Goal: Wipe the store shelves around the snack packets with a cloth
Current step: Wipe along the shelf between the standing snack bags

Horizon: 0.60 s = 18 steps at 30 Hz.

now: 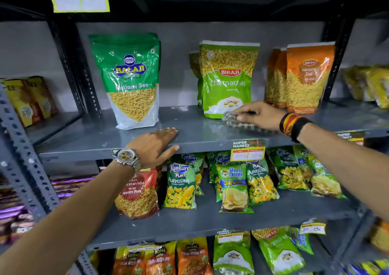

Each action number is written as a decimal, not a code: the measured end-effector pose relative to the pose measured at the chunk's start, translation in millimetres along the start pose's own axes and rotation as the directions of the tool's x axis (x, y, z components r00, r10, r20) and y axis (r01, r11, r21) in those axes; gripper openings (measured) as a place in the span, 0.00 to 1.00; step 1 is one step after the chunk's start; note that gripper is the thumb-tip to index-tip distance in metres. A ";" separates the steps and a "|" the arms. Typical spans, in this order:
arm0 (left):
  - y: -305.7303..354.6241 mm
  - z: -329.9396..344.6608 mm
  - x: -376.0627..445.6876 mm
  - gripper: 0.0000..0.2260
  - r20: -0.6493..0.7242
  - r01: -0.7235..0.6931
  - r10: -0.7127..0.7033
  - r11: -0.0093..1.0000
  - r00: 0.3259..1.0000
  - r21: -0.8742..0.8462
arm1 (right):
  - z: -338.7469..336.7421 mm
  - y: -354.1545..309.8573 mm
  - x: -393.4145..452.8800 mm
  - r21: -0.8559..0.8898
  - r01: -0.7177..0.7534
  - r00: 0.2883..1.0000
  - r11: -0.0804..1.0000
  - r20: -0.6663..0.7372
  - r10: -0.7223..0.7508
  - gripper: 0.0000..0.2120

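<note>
My right hand (pixel 260 115) presses a grey patterned cloth (pixel 233 121) flat on the grey metal shelf (pixel 189 135), right in front of the light green Bikaji packet (pixel 228 79). My left hand (pixel 155 145) rests palm down on the shelf's front edge, fingers on top and thumb over the lip, holding nothing. A dark green Balaji packet (pixel 130 79) stands upright at the left of the shelf. Orange Moong Dal packets (pixel 305 76) stand at the right.
A lower shelf (pixel 210 220) carries Kurkure Puffcorn (pixel 181 186), Uncle Chipps (pixel 234 188) and a red mix packet (pixel 137 194). Price tags (pixel 248 150) hang from shelf edges. Perforated uprights (pixel 84 74) frame the bay. More packets fill neighbouring bays and the bottom shelf.
</note>
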State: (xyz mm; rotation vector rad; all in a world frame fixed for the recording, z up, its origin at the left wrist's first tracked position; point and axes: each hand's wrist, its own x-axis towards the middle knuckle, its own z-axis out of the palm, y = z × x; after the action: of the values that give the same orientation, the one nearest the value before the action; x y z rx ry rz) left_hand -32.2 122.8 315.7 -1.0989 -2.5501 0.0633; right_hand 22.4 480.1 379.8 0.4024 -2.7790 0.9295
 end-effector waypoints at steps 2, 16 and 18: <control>11.0 -1.3 6.7 0.41 -0.010 -0.017 0.017 1.000 1.000 -0.002 | -18.0 13.9 5.8 -0.001 -0.068 0.985 0.998 -0.160 0.067 0.15; 94.1 18.8 78.1 0.35 -0.028 0.035 -0.035 0.999 0.999 -0.020 | 7.8 84.5 77.7 -0.172 -0.006 0.999 0.985 -0.040 -0.001 0.13; 95.3 19.8 78.5 0.34 -0.033 0.048 -0.048 0.999 0.998 -0.023 | 4.9 89.8 79.4 -0.144 0.027 1.000 0.989 -0.005 -0.029 0.14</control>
State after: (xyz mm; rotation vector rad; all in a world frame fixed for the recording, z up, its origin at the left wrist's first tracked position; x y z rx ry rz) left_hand -22.5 246.9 304.2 -1.0375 -2.5515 0.0049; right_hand -81.1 530.5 346.0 0.4131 -2.8032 0.7174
